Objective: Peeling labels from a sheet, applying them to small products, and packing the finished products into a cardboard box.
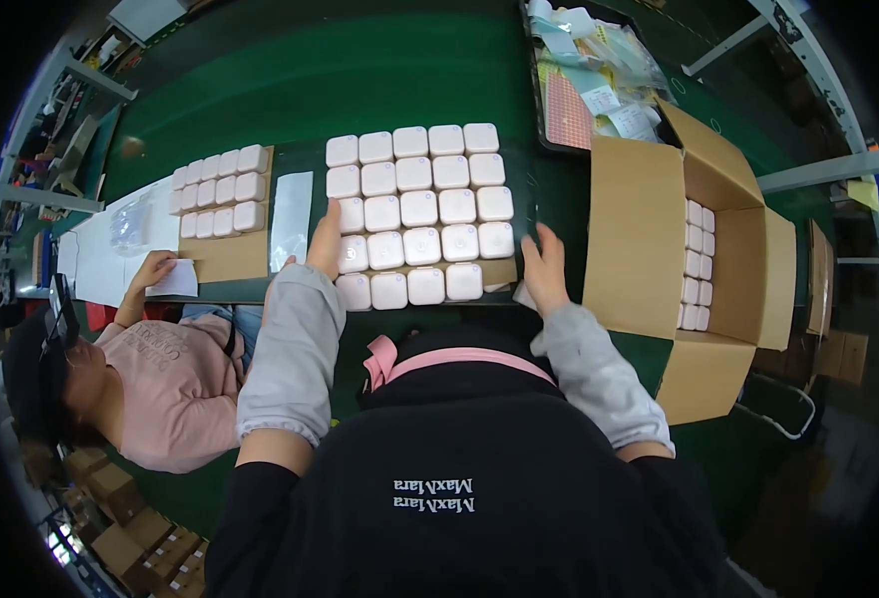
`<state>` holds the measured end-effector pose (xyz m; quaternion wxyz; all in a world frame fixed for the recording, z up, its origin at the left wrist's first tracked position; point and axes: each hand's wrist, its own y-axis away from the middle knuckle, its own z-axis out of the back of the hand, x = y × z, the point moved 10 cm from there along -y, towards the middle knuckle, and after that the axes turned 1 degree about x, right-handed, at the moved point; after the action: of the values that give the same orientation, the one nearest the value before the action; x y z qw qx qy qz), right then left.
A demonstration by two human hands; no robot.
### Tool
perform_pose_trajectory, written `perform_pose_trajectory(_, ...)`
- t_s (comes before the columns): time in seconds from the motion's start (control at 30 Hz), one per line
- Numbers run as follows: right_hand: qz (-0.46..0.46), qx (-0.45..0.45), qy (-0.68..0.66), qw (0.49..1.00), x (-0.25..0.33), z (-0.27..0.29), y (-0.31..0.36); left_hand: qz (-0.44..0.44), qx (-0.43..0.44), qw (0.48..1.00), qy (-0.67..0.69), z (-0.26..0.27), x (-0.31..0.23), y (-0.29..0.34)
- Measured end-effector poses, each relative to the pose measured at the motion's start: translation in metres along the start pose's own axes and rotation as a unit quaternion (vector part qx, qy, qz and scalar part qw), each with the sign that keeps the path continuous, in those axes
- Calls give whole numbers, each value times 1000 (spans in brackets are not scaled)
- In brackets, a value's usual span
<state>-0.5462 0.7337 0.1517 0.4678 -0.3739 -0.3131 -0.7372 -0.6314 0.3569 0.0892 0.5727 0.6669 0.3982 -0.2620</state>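
- Well, lots of small white blocks [418,207] sit in rows on a green table [290,110], in the middle of the frame.
- The row nearest the bottom is one block short, and a bit of brown card [500,273] shows there.
- On the right stands a big open cardboard box [634,244], with more white blocks inside; its flap sticks out near the right hand [547,264].
- At the upper right, a black tray [533,85] holds papers and bags.
- A shiny flat bag [292,214] lies just left of the rows.
- Further left, a smaller bunch of blocks [215,191] sits on a brown sheet [230,261].
- A co-worker [165,399] sits at the lower left, one hand on white paper [175,281].
- The left hand [327,244] is straight and open, against the left side of the rows.
- The right hand is open too, fingers apart, just beside the lower right corner.
- Both arms, in grey sleeves [290,349], reach up from the bottom.
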Motion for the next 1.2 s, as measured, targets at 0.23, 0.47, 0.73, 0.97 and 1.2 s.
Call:
perform_pose_trajectory(0.23,55,103,165,979,-53,14,62,25,17,1000,-6,-8,-2,0)
perform_pose_trajectory(0.47,-132,124,-160,970,-107,18,54,41,14,999,-10,-17,-10,16)
perform_pose_trajectory(0.73,-252,163,-377,876,-85,10,80,27,4,1000,-13,-23,-22,27)
perform_pose_trajectory(0.97,-224,144,-362,893,-47,8,80,43,40,998,16,-24,-13,17)
perform_pose_trajectory(1.2,-194,107,-346,912,-49,3,77,48,23,999,3,-17,-9,11)
